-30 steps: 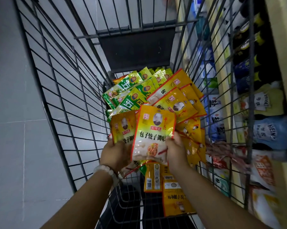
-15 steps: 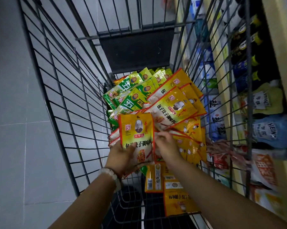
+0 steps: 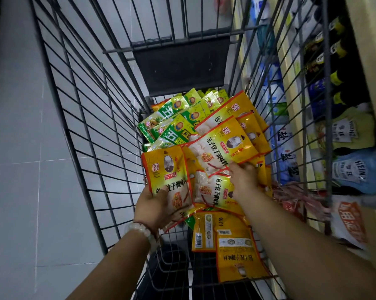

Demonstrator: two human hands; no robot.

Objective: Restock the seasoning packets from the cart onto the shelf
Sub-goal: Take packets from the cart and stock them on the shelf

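Left hand (image 3: 155,204) grips yellow packet (image 3: 169,176) upright near cart (image 3: 78,118) left wall. Right hand (image 3: 243,180) pinches another yellow packet's (image 3: 221,148) corner atop the pile; green packets (image 3: 178,122) behind.

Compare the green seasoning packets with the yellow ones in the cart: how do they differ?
The green foil seasoning packets lie untouched at the far end of the black wire cart; the yellow foil seasoning packets fill its nearer part. Both hands are on yellow ones: left hand holds a stack, right hand reaches another. Both are flat, glossy pouches.
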